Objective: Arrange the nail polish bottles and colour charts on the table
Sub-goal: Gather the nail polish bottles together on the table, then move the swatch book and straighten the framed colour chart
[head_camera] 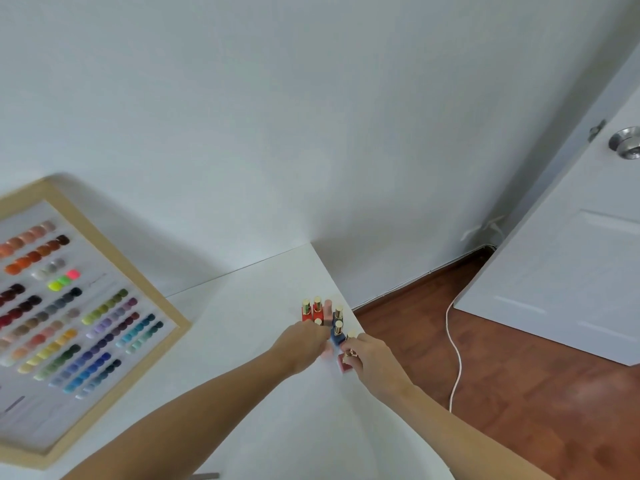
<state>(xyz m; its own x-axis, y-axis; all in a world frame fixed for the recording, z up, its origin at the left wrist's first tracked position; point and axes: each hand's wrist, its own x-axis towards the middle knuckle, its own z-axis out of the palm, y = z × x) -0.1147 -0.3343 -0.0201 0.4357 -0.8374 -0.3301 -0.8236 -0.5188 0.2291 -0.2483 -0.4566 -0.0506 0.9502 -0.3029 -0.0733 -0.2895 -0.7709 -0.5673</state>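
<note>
Head view shows me the nail polish bottles [323,315] bunched at the table's [263,375] far right corner, close to its right edge; a nudge could tip one to the floor [519,358]; my right hand [372,356] pinches a pink bottle [346,365]; my left hand [304,341] curls at the cluster, grip unclear; bottles capped, red and blue inside; colour chart [69,323] lies at the left edge.

Past my table's edge I see a white wall [311,116], reddish wooden floor [519,375] with a white cable [456,355] trailing across it, and a white door [571,254] with a metal knob [626,142].
</note>
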